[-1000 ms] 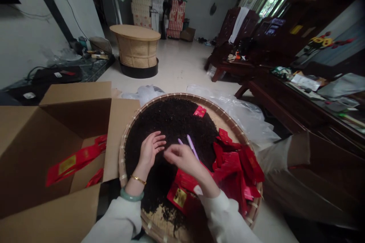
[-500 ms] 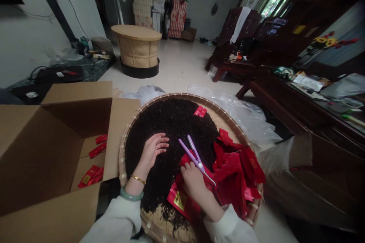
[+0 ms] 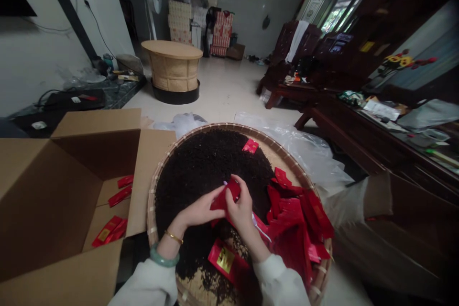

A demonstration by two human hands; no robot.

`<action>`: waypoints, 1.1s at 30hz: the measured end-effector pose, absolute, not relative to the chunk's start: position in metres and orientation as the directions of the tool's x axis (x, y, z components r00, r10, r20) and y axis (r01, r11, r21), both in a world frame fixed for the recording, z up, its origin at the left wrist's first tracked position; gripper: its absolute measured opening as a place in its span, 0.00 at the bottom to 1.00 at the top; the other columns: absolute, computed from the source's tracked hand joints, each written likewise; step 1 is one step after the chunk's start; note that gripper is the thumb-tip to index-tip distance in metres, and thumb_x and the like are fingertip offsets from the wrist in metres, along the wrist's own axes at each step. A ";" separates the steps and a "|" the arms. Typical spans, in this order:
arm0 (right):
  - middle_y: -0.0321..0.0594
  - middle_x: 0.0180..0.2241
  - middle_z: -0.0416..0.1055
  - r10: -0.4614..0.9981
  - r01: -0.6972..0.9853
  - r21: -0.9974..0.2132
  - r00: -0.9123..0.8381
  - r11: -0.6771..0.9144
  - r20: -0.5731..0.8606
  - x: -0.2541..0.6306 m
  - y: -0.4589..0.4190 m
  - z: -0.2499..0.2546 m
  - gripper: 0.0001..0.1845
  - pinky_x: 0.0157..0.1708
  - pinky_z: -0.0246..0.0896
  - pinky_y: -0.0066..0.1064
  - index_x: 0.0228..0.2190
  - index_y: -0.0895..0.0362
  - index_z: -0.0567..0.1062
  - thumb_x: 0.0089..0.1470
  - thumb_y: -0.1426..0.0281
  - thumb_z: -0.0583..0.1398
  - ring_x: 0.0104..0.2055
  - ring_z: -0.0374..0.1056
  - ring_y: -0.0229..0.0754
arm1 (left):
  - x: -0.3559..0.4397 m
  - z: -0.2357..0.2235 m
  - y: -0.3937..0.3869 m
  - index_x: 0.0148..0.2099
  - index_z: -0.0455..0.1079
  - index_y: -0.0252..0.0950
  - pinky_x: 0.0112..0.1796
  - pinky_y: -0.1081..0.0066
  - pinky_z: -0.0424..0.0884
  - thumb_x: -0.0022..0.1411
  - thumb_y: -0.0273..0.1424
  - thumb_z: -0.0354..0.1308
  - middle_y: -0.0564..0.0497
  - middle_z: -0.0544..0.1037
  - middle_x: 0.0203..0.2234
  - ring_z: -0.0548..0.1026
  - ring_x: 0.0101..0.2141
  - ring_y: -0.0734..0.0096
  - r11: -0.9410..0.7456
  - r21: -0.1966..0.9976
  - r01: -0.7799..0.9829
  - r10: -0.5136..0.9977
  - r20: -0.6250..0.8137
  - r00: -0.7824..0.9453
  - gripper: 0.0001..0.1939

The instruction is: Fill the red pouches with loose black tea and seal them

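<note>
Both hands meet over the round woven bamboo tray [image 3: 152,220], closed on a small red packet [image 3: 221,202]. My left hand [image 3: 201,209] grips its left side, and my right hand [image 3: 239,203] pinches it from the right with the thumb on top. Dark loose tea leaves [image 3: 201,162] cover much of the tray. Mostly hidden behind my right hand is the purple and white sealing tool; only its white cord [image 3: 261,230] shows clearly. A red packet with a gold label [image 3: 225,259] lies below my hands. Red packets [image 3: 292,220] are heaped on the right.
At left stands an open cardboard box [image 3: 46,191] with several red packets [image 3: 109,230] inside. A small red packet [image 3: 250,146] lies at the tray's far side. Clear plastic sheeting [image 3: 301,146] is behind the tray, and a dark wooden table [image 3: 344,129] stands at right.
My right hand has lifted a red packet from beside the sealing tool. My left hand, open before, has moved right and closed on the packet too. The view has tilted slightly up.
</note>
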State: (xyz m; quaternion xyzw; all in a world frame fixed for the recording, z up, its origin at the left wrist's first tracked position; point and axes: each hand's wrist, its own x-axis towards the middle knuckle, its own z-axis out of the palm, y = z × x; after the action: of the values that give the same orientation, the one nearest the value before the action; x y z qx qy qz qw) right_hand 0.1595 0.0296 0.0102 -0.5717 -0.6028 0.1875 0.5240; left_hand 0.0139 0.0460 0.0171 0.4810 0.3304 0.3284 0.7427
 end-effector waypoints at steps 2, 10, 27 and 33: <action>0.47 0.43 0.69 0.894 0.477 -0.830 0.177 0.288 0.411 0.151 0.034 0.015 0.17 0.48 0.61 0.43 0.47 0.57 0.67 0.54 0.68 0.55 0.46 0.66 0.47 | 0.011 0.017 0.045 0.55 0.68 0.38 0.59 0.60 0.57 0.48 0.24 0.65 0.43 0.66 0.59 0.63 0.59 0.58 0.285 0.945 -0.159 0.816 -0.152 0.558 0.30; 0.48 0.48 0.61 0.971 0.364 -0.909 0.049 0.200 0.233 0.154 0.042 0.019 0.21 0.36 0.68 0.36 0.53 0.55 0.65 0.62 0.63 0.47 0.37 0.68 0.41 | 0.008 0.023 0.046 0.57 0.66 0.36 0.37 0.68 0.73 0.55 0.32 0.60 0.41 0.75 0.48 0.77 0.41 0.61 0.409 0.880 -0.240 0.801 -0.220 0.557 0.26; 0.44 0.30 0.70 0.781 0.726 -0.490 -0.103 0.483 0.616 0.160 0.047 0.030 0.10 0.34 0.63 0.38 0.32 0.54 0.77 0.58 0.68 0.55 0.34 0.63 0.45 | 0.008 0.031 0.050 0.42 0.72 0.29 0.21 0.75 0.68 0.67 0.41 0.45 0.44 0.77 0.21 0.74 0.19 0.69 0.649 0.663 -0.374 0.718 -0.371 0.589 0.22; 0.44 0.30 0.72 0.793 0.612 -0.547 -0.239 0.571 0.560 0.162 0.044 0.043 0.10 0.35 0.64 0.36 0.31 0.55 0.74 0.59 0.71 0.53 0.34 0.66 0.44 | 0.006 0.025 0.052 0.36 0.74 0.29 0.22 0.75 0.68 0.65 0.42 0.46 0.44 0.77 0.20 0.74 0.21 0.70 0.658 0.655 -0.371 0.704 -0.361 0.612 0.23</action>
State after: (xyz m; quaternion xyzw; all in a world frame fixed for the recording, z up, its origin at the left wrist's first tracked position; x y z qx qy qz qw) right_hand 0.1621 0.0443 0.0430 -0.4506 -0.7797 0.1073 0.4212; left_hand 0.0056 0.0515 0.0247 0.2690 0.3091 0.3140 0.8565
